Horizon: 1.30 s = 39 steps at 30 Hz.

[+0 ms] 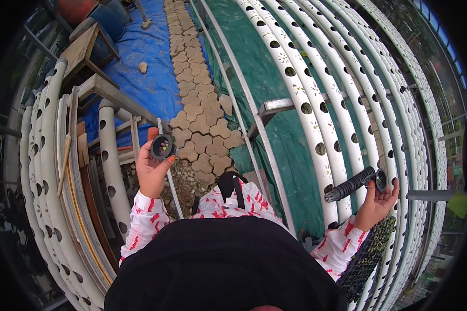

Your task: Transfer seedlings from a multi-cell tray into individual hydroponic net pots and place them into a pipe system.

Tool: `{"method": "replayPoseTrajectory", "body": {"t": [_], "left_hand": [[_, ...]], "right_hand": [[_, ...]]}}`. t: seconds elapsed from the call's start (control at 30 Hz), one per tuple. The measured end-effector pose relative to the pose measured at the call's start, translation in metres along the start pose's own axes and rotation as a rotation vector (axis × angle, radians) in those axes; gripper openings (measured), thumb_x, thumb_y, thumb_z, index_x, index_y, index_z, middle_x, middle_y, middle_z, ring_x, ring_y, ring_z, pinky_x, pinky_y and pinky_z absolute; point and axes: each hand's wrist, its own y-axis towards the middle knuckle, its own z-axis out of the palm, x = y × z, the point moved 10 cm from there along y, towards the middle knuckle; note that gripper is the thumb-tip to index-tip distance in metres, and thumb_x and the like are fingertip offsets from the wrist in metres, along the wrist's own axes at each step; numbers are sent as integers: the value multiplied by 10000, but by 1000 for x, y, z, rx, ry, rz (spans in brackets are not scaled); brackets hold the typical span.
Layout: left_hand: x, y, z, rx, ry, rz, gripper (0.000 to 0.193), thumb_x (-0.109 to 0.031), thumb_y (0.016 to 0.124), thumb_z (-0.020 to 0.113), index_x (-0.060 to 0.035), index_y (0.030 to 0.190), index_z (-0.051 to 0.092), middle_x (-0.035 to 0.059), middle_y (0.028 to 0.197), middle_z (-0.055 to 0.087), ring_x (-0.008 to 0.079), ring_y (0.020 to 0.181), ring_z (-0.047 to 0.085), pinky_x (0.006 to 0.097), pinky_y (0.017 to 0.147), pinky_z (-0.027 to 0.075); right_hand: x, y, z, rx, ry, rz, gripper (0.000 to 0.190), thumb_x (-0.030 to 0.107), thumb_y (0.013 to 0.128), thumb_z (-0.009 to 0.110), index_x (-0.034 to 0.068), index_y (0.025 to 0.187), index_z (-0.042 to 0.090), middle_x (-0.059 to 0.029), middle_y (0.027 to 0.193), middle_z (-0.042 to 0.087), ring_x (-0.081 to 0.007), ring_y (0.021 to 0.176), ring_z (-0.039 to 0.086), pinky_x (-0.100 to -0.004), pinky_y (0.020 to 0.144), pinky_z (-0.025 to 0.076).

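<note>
In my left hand (152, 165) is a small black net cup (162, 147) with a tiny green seedling inside, its mouth facing up towards me. At the right, my right hand (376, 202) has its fingers around another black net cup (380, 180); what it contains is too small to tell. A long stack of nested black net cups (349, 184) lies across the white hydroponic pipes (320, 149), beside the right hand's cup. Round holes line the pipes. Below my right hand sits a dark mesh tray (367, 256) with small green plants.
A metal frame rail (241, 77) runs along the pipes over a green tarpaulin (233, 35). Paving stones (202, 124) form a path beside a blue tarpaulin (140, 89). More pipes (111, 155), stacked boards (83, 217) and a wooden table (78, 46) stand at the left.
</note>
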Motion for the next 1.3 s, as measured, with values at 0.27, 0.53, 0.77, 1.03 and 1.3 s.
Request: {"method": "replayPoseTrajectory", "body": {"t": [0.27,0.53,0.77,1.03,1.3], "left_hand": [[15,152,-35,-40,47,31,474,75,687,668,-10,1101,454,40,1025,552,128,948,531,267,848,418],[-1,442,50,261,-66,104,480,45,664,702,-11,1082,475,43,1013,558,127,944,530,282,846,416],[-13,592,-6,213,-9,236,485,46,662,702,-12,1085,472,50,1011,561,130,941,535,272,836,422],[64,764,-182,-147,46,82,421,35,702,680,-12,1065,470,65,1004,558,127,902,552,261,788,459],[54,1011,-132,68,32,110,418,38,705,672,-12,1063,462,44,976,562,119,905,547,236,752,457]], "right_hand": [[-4,41,199,76,143,-17,601,-57,770,586,22,1295,304,-99,1008,493,-157,903,530,-264,779,453],[32,104,445,151,161,-4,622,-84,716,604,-5,1270,334,-100,971,520,-155,856,551,-267,760,451],[117,172,656,398,150,-275,635,-91,670,618,2,1249,374,-103,958,555,-161,853,566,-287,767,454],[138,231,842,389,129,-273,631,-65,693,623,-9,1258,348,-97,943,545,-149,848,561,-253,722,460],[54,263,909,26,101,123,660,-58,720,611,19,1295,297,-104,958,543,-155,835,571,-249,720,462]]}}
